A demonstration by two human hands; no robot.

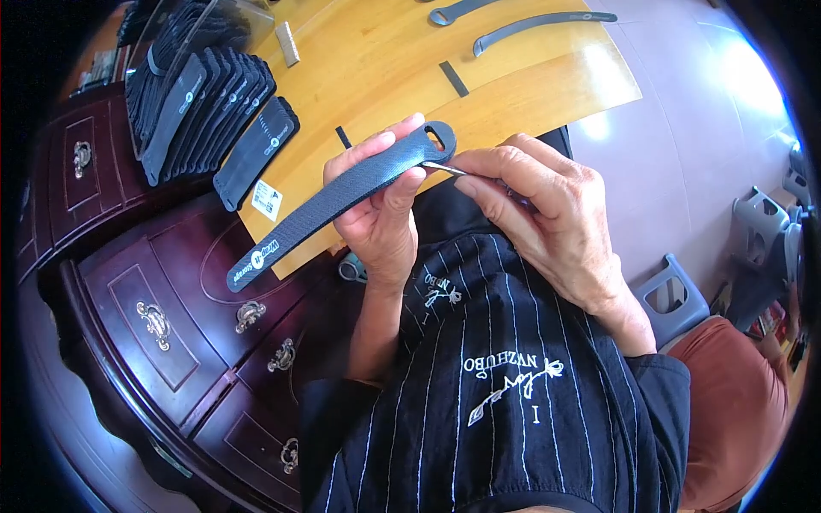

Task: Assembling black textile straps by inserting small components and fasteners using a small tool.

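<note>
My left hand [380,201] is closed around a long dark grey strap [342,190], its fingers behind and its thumb along the near edge. One end of the strap is rounded, with an oval hole, and points toward my right hand. The other end, with white print, hangs down to the left. My right hand [543,205] pinches a thin, pointed metal tool [446,168]. The tip of this tool meets the strap's edge just below the hole. Its rear part is hidden in my fingers, so its exact kind does not show.
Stacks of dark straps [209,111] lie at the table's left, near a white label [267,200]. Two loose straps [539,27] and a short black strip [453,79] rest on the yellow wooden table [376,68]. Dark wooden drawers [154,325] stand left, a grey-blue plastic stool [671,295] right.
</note>
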